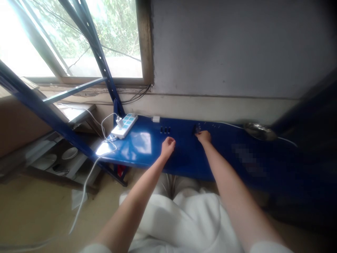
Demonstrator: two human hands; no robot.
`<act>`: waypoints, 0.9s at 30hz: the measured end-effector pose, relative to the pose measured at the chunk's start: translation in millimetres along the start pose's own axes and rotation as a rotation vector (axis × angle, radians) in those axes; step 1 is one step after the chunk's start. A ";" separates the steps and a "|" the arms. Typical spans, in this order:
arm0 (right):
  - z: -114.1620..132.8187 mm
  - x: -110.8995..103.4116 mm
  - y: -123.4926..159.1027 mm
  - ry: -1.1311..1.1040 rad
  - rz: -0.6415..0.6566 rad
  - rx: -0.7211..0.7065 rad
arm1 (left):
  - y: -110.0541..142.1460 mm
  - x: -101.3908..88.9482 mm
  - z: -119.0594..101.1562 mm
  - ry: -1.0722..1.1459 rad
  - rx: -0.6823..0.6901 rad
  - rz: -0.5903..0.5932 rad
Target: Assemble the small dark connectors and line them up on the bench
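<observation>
My left hand (167,147) hovers over the front part of the blue tabletop (181,154), its fingers curled and pressed together. Whatever they may hold is too small to make out. Just beyond it, three small black pieces with pale ends (165,130) stand in a row. My right hand (204,136) reaches down to the table, fingers closed at the edge of a small dark object (195,129) whose kind I cannot tell. Right behind those fingertips lie tiny shiny bits (198,125), blurred and partly covered.
On the left end sits a white power strip (125,126) with a plugged-in white charger (119,122). A white adapter (156,119) lies near the wall. Tiny pins (216,126) lie at the back right, near a shiny metal bowl (259,131). A blue upright (105,70) rises at left.
</observation>
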State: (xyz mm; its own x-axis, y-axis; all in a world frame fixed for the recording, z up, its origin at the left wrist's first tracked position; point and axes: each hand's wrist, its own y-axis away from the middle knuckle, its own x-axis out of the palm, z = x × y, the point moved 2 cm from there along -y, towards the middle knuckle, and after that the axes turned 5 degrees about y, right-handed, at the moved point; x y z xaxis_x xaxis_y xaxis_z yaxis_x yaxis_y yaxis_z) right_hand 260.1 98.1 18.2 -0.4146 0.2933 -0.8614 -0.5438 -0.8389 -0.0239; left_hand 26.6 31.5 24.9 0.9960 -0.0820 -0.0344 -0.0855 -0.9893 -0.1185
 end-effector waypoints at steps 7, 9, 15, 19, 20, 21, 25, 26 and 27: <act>-6.3 -4.2 5.7 -0.044 -0.029 -0.080 | -2.4 1.2 4.7 0.007 -0.003 -0.015; -8.7 -6.7 12.3 -0.073 -0.077 -0.097 | -2.9 1.3 5.4 0.005 0.002 -0.014; -0.9 -6.9 50.8 -0.325 -0.264 -0.137 | -2.1 0.9 2.1 -0.010 -0.008 -0.011; 20.5 4.5 81.1 -0.577 -0.330 -0.240 | -1.1 0.5 1.2 -0.018 -0.001 -0.012; 25.9 8.1 87.4 -0.631 -0.330 -0.262 | -1.2 0.5 1.8 -0.022 0.002 -0.014; 30.5 11.2 92.8 -0.679 -0.339 -0.276 | -1.3 0.5 2.7 -0.026 0.007 -0.016; 39.8 19.5 105.2 -0.754 -0.356 -0.327 | -2.3 0.5 5.9 -0.037 0.026 -0.020; 40.1 20.3 106.4 -0.753 -0.358 -0.337 | -2.5 0.4 6.3 -0.039 0.030 -0.019; 39.8 20.8 107.2 -0.746 -0.361 -0.345 | -2.6 0.2 6.4 -0.042 0.033 -0.018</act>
State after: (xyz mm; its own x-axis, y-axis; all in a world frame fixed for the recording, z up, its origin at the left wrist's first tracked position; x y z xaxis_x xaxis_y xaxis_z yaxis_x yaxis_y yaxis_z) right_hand 164.1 32.5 17.8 -0.6928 0.6865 -0.2208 -0.5331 -0.6938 -0.4841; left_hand 26.9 34.8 18.8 0.9956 -0.0583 -0.0735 -0.0689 -0.9859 -0.1522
